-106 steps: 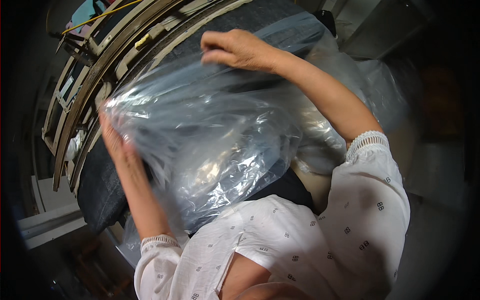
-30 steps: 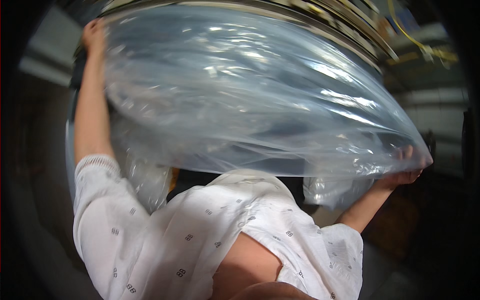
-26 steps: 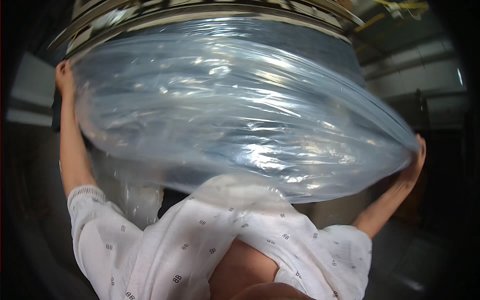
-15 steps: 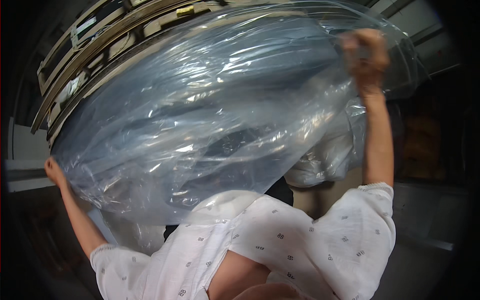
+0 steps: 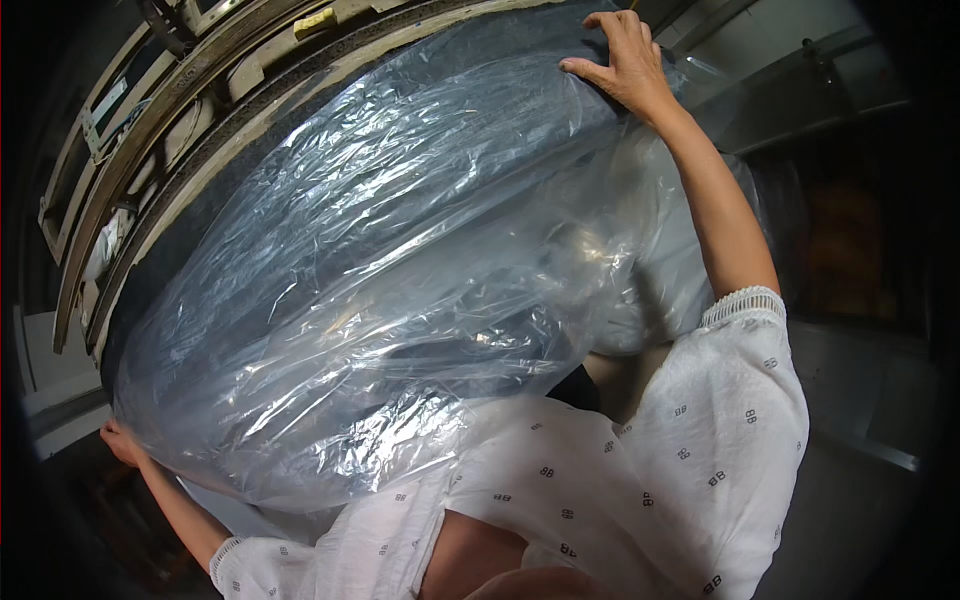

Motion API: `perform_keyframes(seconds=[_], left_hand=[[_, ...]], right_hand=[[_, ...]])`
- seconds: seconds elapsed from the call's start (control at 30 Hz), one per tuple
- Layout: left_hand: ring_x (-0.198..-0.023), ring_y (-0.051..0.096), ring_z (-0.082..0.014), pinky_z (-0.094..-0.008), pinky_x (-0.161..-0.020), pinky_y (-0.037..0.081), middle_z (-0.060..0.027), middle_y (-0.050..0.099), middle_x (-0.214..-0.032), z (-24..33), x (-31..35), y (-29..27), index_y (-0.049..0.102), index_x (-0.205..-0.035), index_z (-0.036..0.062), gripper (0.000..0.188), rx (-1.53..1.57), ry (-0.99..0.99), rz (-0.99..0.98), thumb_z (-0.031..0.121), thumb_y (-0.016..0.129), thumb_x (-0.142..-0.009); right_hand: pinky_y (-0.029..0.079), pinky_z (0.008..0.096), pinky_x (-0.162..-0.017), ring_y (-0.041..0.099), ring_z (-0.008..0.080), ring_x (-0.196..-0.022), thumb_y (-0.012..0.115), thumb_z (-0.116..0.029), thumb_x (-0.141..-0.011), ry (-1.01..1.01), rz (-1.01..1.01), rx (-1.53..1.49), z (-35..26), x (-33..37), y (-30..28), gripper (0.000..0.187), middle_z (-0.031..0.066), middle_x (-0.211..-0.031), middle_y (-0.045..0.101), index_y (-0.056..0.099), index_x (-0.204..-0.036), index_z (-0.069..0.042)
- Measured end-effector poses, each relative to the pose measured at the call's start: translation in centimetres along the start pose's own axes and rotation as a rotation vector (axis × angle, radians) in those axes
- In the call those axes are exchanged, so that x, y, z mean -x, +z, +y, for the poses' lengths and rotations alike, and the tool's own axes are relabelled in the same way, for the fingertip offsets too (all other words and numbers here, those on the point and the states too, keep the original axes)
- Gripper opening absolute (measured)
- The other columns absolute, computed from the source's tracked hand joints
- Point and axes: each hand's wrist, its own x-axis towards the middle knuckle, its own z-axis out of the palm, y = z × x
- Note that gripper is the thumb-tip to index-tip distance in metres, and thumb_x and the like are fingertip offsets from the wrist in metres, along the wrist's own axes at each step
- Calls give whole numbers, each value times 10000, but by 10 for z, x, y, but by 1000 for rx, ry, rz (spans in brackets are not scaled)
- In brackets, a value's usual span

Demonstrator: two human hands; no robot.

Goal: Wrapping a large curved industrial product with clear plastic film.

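Note:
A wide clear plastic sheet (image 5: 400, 230) lies wrinkled over a dark flat surface (image 5: 150, 275) in front of me, and its near part hangs down against my white shirt. At the far right of the sheet is my right hand (image 5: 628, 65), its thumb and fingers spread, over the sheet's far corner area. Low on the left, my left hand (image 5: 122, 443) is closed at the sheet's left edge; its fingertips are partly hidden. More bunched clear plastic (image 5: 665, 260) hangs beside my right forearm.
Along the far side runs a curved-looking machine frame with wooden or metal rails (image 5: 130, 190). A small yellow block (image 5: 315, 23) sits on it. Pale metal panels (image 5: 790, 70) stand at the far right. A brown object (image 5: 845, 245) shows dimly on the right.
My right hand has moved away from me and left, going from closed to spread. The sheet has settled flatter, baring the dark surface's far edge. My left hand sits lower in view.

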Motion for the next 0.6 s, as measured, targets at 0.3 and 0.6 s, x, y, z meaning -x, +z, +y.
perform_keyframes(seconds=[0.3,0.6], left_hand=[[-981,548,-320,-390,-791,421,-116,581,-1090,6,2,-1,514,-1131,128,374,4,-97,-60,395,425,-884],[-915,569,-226,-311,-815,425,-114,608,-1013,-79,-27,2,570,-1051,28,346,368,-42,150,313,535,-858]], right_hand=[[375,232,-737,465,91,-786,692,-286,-751,63,-671,-710,15,-35,20,229,-36,-836,494,610,-832,-88],[449,295,-605,558,147,-658,639,-163,-738,151,-131,-758,-31,-61,66,155,77,-674,589,620,-807,-26]])
